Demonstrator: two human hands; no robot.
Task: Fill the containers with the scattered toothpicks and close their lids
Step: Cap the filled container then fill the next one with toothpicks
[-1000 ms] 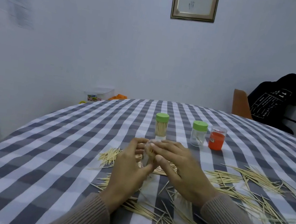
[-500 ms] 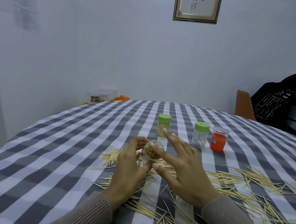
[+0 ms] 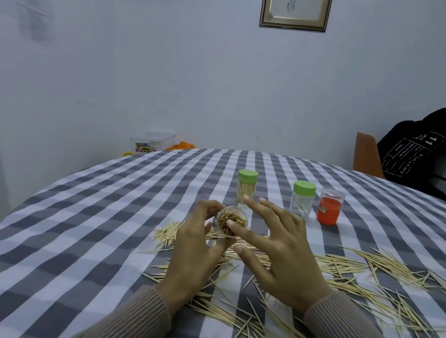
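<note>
Clear toothpick jar (image 3: 229, 225), lidless, packed full, held tilted toward viewer above surface (image 3: 90, 224) centre, over scattered toothpicks (image 3: 346, 268).

Risk, judged: tilted open mouth lets picks slide out; fingertip pressing ends could push bundle askew, jam lid fit.

Left hand (image 3: 197, 252) grip: fingers and thumb curled round jar wall. Right hand (image 3: 281, 251) grip: fingers spread straight, one fingertip touching pick ends, holding nothing.

Toward far edge: full green-lidded jar (image 3: 246, 185), near-empty green-lidded jar (image 3: 302, 199), orange jar (image 3: 329, 207).
</note>
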